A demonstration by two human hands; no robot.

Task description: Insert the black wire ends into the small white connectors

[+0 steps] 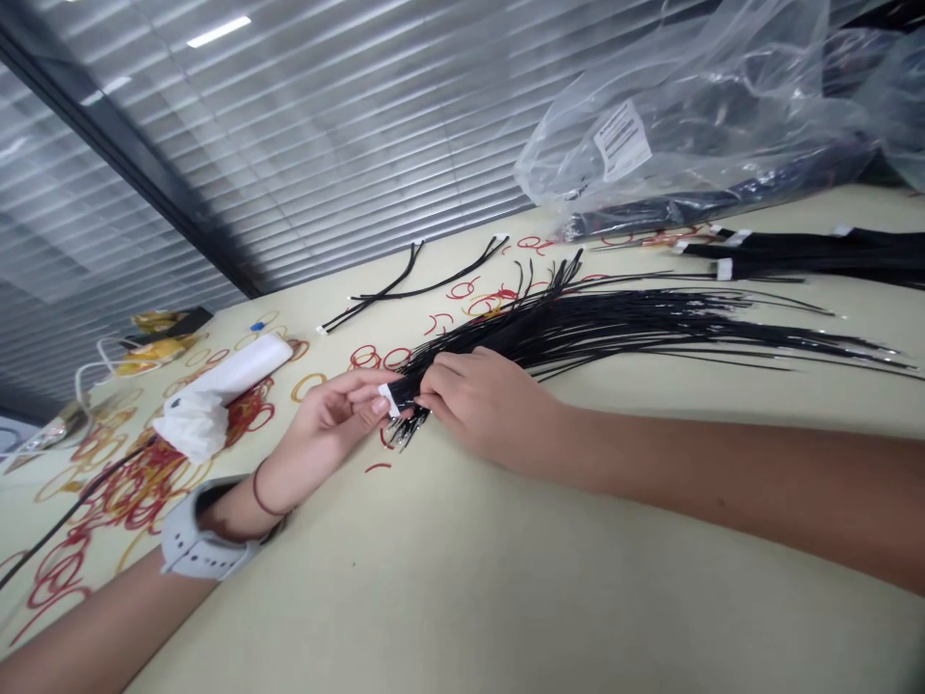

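My left hand (336, 414) pinches a white connector (389, 399) between thumb and fingers at the left end of some black wires. Close beside it on the right, my right hand (481, 400) is closed around the black wires just behind that connector. A large bundle of loose black wires (614, 323) spreads from under my hands to the right, with thin bare-looking tips. More wire ends poke out below the connector, between the two hands.
Red and yellow rubber bands (137, 492) lie scattered at the left, around a white cylinder (252, 369) and crumpled white tissue (194, 424). Two thin black cables (434, 286) lie behind. Clear plastic bags (694, 125) and bundles with white connectors (809, 258) are at the back right.
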